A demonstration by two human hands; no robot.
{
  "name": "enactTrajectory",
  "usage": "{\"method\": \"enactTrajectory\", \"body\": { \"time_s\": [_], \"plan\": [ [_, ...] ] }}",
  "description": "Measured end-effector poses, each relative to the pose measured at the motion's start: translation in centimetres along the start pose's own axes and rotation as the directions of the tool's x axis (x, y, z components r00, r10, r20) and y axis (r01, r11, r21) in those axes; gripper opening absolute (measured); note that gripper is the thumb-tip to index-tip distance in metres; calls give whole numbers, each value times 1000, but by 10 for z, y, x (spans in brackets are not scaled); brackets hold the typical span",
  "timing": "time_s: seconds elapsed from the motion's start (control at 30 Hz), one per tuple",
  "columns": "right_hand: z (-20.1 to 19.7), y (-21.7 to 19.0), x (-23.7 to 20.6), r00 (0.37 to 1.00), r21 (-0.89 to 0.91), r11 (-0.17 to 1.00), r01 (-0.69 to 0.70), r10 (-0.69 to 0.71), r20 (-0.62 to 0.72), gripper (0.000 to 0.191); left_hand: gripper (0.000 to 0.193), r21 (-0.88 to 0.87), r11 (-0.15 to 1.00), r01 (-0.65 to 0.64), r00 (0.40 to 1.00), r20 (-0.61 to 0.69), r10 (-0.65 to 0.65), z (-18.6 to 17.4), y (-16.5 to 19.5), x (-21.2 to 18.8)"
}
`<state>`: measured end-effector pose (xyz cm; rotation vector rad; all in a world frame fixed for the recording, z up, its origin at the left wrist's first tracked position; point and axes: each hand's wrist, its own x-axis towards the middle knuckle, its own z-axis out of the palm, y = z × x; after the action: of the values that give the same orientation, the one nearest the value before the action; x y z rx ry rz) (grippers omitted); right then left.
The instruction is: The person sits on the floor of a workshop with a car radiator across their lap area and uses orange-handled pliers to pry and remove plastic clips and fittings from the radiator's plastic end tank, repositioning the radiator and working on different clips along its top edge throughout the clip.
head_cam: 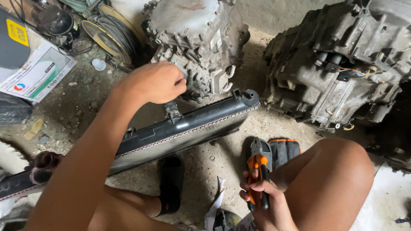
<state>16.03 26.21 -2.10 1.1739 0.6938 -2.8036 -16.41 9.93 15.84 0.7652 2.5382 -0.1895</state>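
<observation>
Hiding its fingertips, left hand (156,82) fists over radiator (180,130); right hand (267,201) grips pliers (258,167).

We see bare arms without sleeves, bare knees, both hands ungloved, the left hand (156,83) and right hand (267,201), and a black sandal (171,184).

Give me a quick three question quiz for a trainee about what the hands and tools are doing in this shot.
1. True or false: the right hand holds orange-handled pliers.
2. What is the left hand closed over? A) the filler neck on the long black car radiator B) the wire spool C) the black sandal
3. Fill in: the radiator lies on the dusty concrete ____.

Key: 1 true; 2 A; 3 floor.
</observation>
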Motion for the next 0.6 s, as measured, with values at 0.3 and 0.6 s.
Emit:
{"method": "enactTrajectory", "body": {
  "time_s": [0.3,0.6],
  "plan": [
    [3,-1,-2,998,13,1000,-5,5,63,33,23,153,934,-324,839,-409,358,16,-33,-6],
    [10,0,-7,997,-51,999,4,0,80,32,22,2,998,-59,997,54,59,1,1,-10]
  ]
}}
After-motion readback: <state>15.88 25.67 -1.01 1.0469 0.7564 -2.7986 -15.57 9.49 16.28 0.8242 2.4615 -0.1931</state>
